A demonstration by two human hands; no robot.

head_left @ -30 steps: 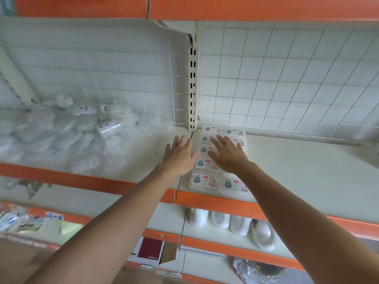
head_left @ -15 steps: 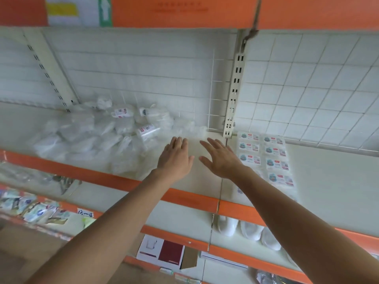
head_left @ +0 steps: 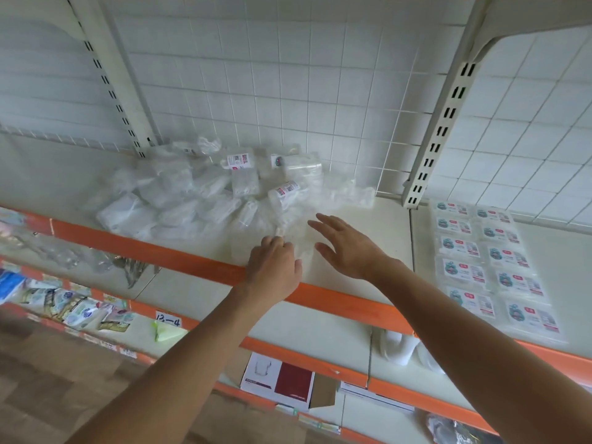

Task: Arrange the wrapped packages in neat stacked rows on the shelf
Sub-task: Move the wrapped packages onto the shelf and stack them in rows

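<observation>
Item under handling: a loose heap of clear-wrapped white packages lying unsorted toward the back left of the cream metal shelf with an orange front lip. Finished work, two flat rows of labelled wrapped packages, runs from back edge to front edge on the right-hand bay, well apart from the heap. The left hand rests at the front edge with its fingers curled down onto the nearest clear-wrapped package at the heap's near right corner; it appears to pinch the film, though the contact itself is hidden under the knuckles. The right hand is spread, fingers straight and apart, just beside that same package and holding nothing. Risks noted: the film is slick and slack, so a pinch on wrapping alone could slip or stretch and drop the package over the orange lip onto the lower shelf; the package lies against its neighbours, so drawing it out could drag others forward; the contents are blurred, so its weight and stiffness cannot be judged. Change since the picture half a second before: both hands then hung flat and spread above bare shelf between heap and rows; the left has since come down and curled onto the package, the right has moved closer to the heap and remains spread, and the view has swung left, putting the rows at the far right.
</observation>
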